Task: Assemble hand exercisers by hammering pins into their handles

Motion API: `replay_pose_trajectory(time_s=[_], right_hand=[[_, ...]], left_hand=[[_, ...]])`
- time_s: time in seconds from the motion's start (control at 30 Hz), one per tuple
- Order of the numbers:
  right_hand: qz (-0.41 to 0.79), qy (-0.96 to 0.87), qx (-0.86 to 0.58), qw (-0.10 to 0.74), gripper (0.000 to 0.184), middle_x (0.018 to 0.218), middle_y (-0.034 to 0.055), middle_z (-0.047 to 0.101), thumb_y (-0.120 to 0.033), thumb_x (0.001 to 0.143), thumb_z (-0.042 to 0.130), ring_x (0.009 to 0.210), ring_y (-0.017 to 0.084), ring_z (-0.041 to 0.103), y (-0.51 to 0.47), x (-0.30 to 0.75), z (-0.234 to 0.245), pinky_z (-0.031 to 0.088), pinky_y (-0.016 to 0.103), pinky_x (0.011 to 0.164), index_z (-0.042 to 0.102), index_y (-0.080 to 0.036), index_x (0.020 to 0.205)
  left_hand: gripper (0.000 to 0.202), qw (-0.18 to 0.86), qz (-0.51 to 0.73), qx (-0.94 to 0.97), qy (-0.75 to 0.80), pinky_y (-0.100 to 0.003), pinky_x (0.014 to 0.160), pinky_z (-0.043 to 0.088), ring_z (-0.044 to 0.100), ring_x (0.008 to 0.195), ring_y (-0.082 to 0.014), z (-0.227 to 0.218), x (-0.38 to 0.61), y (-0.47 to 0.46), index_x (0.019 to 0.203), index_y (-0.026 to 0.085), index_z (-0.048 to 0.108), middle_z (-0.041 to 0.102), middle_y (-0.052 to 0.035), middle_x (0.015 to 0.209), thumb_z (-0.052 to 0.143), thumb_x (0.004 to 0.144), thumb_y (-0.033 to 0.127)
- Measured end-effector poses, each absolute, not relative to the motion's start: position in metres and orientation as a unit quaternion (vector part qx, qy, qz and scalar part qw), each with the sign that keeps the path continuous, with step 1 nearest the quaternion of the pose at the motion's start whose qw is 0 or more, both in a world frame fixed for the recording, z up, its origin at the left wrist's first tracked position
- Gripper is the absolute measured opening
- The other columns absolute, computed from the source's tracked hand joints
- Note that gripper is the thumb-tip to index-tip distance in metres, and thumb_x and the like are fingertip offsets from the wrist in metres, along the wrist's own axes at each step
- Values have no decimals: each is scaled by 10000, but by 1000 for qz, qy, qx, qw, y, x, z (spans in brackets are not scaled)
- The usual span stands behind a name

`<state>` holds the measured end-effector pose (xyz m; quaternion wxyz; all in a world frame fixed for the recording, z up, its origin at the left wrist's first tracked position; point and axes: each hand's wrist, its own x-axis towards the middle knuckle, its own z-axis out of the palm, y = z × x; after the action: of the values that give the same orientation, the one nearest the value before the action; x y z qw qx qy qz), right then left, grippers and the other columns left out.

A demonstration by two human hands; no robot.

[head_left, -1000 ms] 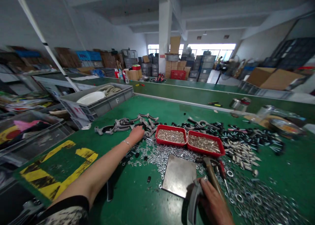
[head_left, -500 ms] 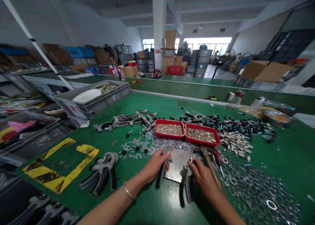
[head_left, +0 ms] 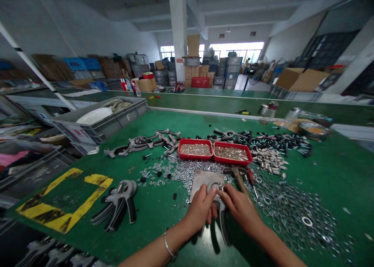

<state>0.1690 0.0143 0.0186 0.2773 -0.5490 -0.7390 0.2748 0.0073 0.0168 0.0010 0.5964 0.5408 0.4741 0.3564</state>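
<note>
Left hand (head_left: 200,212) and right hand (head_left: 238,208) closed on a grey hand gripper (head_left: 222,224) at the steel plate (head_left: 206,179), and a slip could scatter the loose washers (head_left: 280,216)

A thin, round silver bangle (head_left: 168,248) hangs loosely around the left wrist, its polished metal catching the light. The left hand (head_left: 200,212) and right hand (head_left: 238,208) are bare, and both slender bare forearms (head_left: 147,260) run down to the lower edge of the view.

A pale "F" is moulded on the side of the gray plastic crate (head_left: 128,117), while the label on its end (head_left: 76,134) seems too blurred to read.
</note>
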Motion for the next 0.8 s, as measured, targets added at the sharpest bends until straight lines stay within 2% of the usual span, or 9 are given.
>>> replay_pose_trajectory(time_s=[0.2,0.3,0.37,0.5,0.57,0.63,0.73,0.8], right_hand=[[290,-709,-555,324,270,719,2,569,-431,991,347,643,186,581,6,167,22,424,275,621,473,-251,833],[324,-710,-541,313,276,715,-3,578,-442,991,355,628,177,570,1,167,28,423,266,605,496,-246,858],[351,-710,-531,302,289,716,-6,586,-462,987,377,633,172,568,0,168,32,427,260,605,514,-241,861],[448,-681,-494,302,306,958,32,668,-461,986,405,916,192,626,-1,170,41,473,273,838,598,-223,993],[482,-674,-476,294,325,1074,43,671,-447,993,389,1014,196,616,-1,170,43,455,293,927,610,-224,1076],[469,-686,-484,275,328,1074,56,678,-441,985,399,988,204,625,-1,171,42,466,311,917,621,-216,1069],[385,-711,-523,269,296,1005,78,696,-423,956,447,919,222,643,4,170,32,490,329,848,628,-202,1031],[320,-724,-547,273,308,968,83,705,-401,970,410,884,217,654,16,170,22,501,317,796,622,-190,1045]], left_hand=[[419,530,357,602,479,-218,375,301,439,348,-119,6,7,10,1028,209,453,500,69,491,308,967,597],[411,463,310,675,484,-260,511,426,536,435,-154,8,-2,9,1130,184,446,559,38,540,286,992,536],[419,417,265,725,479,-298,610,471,615,541,-188,11,-10,11,1176,159,434,635,-17,638,278,998,505],[528,334,174,817,438,-373,727,493,687,848,-301,20,-22,16,1214,125,444,696,-151,952,416,937,575],[611,314,127,840,425,-395,736,494,682,892,-344,24,-23,17,1202,104,462,692,-180,979,498,882,624],[652,299,92,848,427,-390,709,494,688,864,-354,28,-22,18,1190,86,476,697,-187,939,530,855,643],[689,273,79,861,421,-367,685,494,697,835,-340,31,-17,28,1223,92,472,705,-172,915,557,833,654],[734,261,81,869,413,-357,693,501,701,854,-329,29,-14,46,1274,105,450,708,-165,947,568,819,668]])
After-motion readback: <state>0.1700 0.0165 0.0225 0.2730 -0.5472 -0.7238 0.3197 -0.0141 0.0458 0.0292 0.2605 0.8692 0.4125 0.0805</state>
